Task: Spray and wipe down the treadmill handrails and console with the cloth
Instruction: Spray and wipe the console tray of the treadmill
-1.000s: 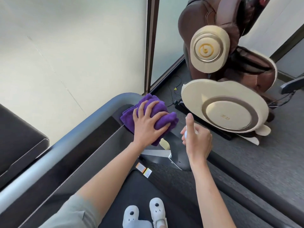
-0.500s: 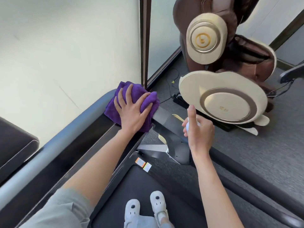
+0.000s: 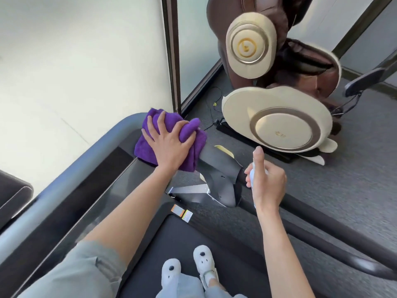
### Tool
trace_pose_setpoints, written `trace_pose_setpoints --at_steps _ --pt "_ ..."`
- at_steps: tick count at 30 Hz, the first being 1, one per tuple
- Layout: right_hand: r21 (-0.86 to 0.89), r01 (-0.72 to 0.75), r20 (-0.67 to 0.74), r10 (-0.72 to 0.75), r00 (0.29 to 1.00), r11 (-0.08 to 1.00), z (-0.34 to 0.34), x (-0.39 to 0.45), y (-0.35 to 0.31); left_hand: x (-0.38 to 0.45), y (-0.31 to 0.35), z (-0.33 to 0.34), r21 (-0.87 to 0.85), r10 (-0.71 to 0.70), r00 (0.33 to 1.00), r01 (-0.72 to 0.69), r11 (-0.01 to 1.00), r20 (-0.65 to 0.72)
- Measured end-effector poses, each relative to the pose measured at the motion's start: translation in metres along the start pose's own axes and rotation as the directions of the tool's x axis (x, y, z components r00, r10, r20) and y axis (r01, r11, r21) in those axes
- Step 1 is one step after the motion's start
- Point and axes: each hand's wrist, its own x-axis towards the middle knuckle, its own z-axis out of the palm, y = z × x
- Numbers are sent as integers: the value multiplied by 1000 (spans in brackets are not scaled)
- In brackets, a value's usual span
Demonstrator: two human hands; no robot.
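A folded purple cloth [image 3: 193, 138] lies on the upper corner of the treadmill's grey front rail [image 3: 90, 158], where it bends toward the right side. My left hand [image 3: 169, 145] presses on the cloth with fingers spread, the thumb tucked into a fold. My right hand [image 3: 266, 179] grips a small pale spray bottle [image 3: 253, 177], index finger stretched up along its top; most of the bottle is hidden in the fist. The dark console panel [image 3: 64, 209] runs below the rail. The right handrail [image 3: 322, 239] slopes down to the lower right.
A brown and cream massage chair [image 3: 277, 125] stands close on the right, with cables [image 3: 211, 104] on the grey carpet beside it. A frosted glass wall [image 3: 86, 61] is behind the rail. My white shoes [image 3: 187, 267] stand on the black treadmill belt [image 3: 171, 244].
My left hand slid the cloth up-left along the rail, then back toward the corner bend. The right hand stayed raised with the bottle, shifting only slightly.
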Motion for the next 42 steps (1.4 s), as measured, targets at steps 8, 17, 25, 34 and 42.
trace_pose_setpoints --at_steps 8,17,25,34,42 --pt "-23 -69 -98 66 993 997 -31 -10 25 -70 62 27 51 252 968 -251 967 -9" --pt "-37 -28 -63 26 998 999 -34 -15 20 -21 19 9 58 191 981 -190 980 -17" --pt "-42 -25 -85 22 996 999 -36 -38 24 -64 25 16 -62 226 972 -229 971 -62" --pt "-103 -61 -167 44 985 993 -79 -60 39 -85 25 -9 -284 151 986 -166 944 -75" --pt "-206 54 -63 -69 996 977 -136 -21 60 -131 40 -9 -340 3 995 -36 940 -97"
